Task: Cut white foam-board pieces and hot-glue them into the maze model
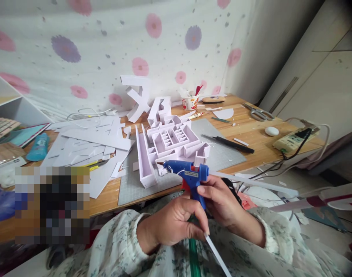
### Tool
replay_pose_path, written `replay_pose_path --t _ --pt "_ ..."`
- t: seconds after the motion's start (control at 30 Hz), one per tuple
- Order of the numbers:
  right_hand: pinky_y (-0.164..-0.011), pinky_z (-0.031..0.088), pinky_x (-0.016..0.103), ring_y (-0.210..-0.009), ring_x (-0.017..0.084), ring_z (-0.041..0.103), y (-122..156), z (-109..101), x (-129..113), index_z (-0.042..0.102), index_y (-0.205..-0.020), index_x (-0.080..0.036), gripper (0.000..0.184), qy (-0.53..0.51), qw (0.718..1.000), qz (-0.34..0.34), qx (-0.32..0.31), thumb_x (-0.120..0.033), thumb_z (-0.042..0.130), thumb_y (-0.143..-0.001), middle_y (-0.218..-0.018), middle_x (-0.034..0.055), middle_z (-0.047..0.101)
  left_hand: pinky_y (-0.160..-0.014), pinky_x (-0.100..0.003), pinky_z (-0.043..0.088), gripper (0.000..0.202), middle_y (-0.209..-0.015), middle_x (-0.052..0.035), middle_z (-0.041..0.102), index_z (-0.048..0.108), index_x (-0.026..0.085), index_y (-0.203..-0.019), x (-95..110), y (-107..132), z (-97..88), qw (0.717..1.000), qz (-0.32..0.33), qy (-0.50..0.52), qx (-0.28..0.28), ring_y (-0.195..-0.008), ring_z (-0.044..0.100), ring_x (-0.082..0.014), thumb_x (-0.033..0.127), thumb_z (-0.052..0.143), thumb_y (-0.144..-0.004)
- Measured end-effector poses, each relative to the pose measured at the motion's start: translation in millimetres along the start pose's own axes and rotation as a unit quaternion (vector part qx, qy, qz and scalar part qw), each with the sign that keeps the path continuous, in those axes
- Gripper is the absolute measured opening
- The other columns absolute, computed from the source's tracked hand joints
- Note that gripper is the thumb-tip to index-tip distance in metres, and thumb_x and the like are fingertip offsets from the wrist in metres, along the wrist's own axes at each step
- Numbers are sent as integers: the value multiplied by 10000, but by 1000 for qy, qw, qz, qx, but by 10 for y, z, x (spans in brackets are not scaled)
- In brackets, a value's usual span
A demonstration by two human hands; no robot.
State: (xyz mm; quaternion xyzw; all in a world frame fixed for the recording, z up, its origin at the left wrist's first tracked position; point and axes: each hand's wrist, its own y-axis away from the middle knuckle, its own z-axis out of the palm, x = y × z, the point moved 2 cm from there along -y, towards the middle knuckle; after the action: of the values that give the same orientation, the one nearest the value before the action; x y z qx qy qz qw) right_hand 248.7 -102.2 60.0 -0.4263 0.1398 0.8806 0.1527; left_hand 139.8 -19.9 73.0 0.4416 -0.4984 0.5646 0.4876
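Note:
My right hand (227, 202) is wrapped round the handle of a blue glue gun (183, 168). The gun's nozzle points left, in front of the near edge of a white foam-board letter shape (190, 148) with upright walls. A narrow white strip (217, 254) is pinched between the thumb and finger of my left hand (174, 219), hanging down toward my lap. The left hand sits just beside the gun's handle. Under the letter shape lies a grey cutting mat (164, 191). A long glue stick or rod seems to extend behind the gun.
Cut white sheets (86, 134) are heaped left, with a yellow utility knife (96, 164). A black-handled knife (233, 144), scissors (259, 112) and a power strip (292, 139) with cords lie right. Behind stand another white letter shape (138, 98) and a paper cup (190, 103).

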Motion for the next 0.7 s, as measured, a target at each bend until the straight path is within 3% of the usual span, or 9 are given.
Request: replay_pose_path --t 0.1,0.17,0.27,0.43,0.57,0.7 --pt "-288 301 147 -294 55 355 -20 -28 -25 699 -734 -166 276 -21 1000 12 8 -417 800 -679 -421 -58 519 -792 -269 455 393 -915 -45 572 629 147 -651 -8 -4 8 999 21 -26 -1 -868 571 -149 498 734 -790" --pt "-249 241 153 -253 51 318 -29 -41 -32 699 -748 -154 324 -6 1000 15 0 -471 755 -720 -431 -40 546 -829 -290 464 367 -951 -59 578 638 152 -694 -34 -1 11 998 39 -46 -1 -943 585 -175 488 698 -827" --pt "-296 317 160 -331 54 427 -22 -49 -44 712 -848 -168 304 30 999 -16 5 -446 761 -738 -698 25 699 -837 -305 463 367 -905 -52 583 648 162 -757 -66 4 6 993 47 -106 25 -912 581 -177 513 638 -865" --pt "-579 530 240 -592 121 615 8 -37 -61 714 -981 -210 287 89 993 -42 -60 -351 787 -742 -929 36 729 -865 -331 447 422 -865 -49 566 671 167 -773 -49 7 -3 973 27 -221 55 -873 530 -187 556 563 -894" --pt "-736 565 309 -806 191 695 1 -70 -89 690 -1012 -205 282 123 987 -61 -79 -344 757 -776 -1028 69 742 -854 -307 458 412 -902 -52 558 681 175 -746 -7 13 18 976 32 -213 27 -864 527 -179 552 584 -881" --pt "-773 572 338 -904 221 707 -11 -83 -121 679 -1040 -216 277 176 977 -73 -99 -280 736 -776 -1083 79 742 -894 -310 452 373 -973 -57 537 689 178 -744 18 26 27 978 15 -209 14 -913 539 -182 524 624 -865"
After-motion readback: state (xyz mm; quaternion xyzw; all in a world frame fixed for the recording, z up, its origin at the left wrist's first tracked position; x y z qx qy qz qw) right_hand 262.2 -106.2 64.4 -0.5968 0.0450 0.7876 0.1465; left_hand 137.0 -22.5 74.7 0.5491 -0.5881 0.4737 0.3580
